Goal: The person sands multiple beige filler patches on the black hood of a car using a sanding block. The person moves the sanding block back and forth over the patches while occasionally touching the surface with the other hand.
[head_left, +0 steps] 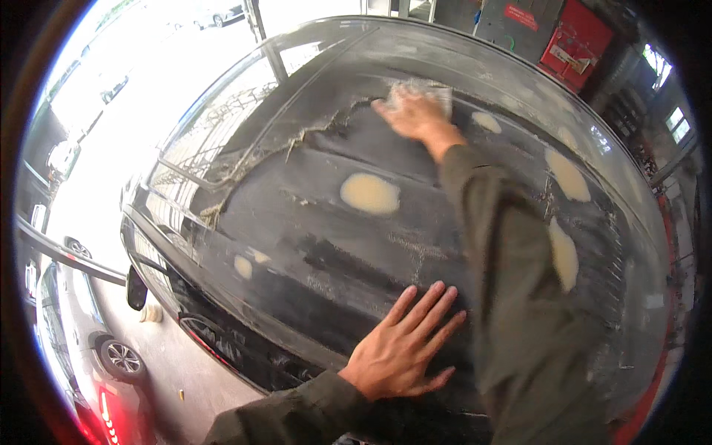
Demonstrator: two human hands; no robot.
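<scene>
My right hand (415, 115) reaches to the far part of a dark car roof (311, 245), gripping a pale, dusty pad or sheet (441, 100) against the surface; the fingertips are blurred. My left hand (400, 341) lies flat on the near part of the roof, fingers spread, holding nothing. The roof is dull and dusty, with a ragged line of grey residue (297, 141) across it. Cream filler patches show: a large oval (368, 193) in the middle, smaller spots (243, 267) at left and several (567, 174) on the right, partly beside my sleeve.
A grey car (96, 311) with a lit red tail light stands at lower left, near a horizontal metal bar (74, 256) and a small bucket (150, 313). A side mirror (136, 289) juts out left. A red cabinet (565, 46) stands at the back; bright outdoor ground with parked cars lies upper left.
</scene>
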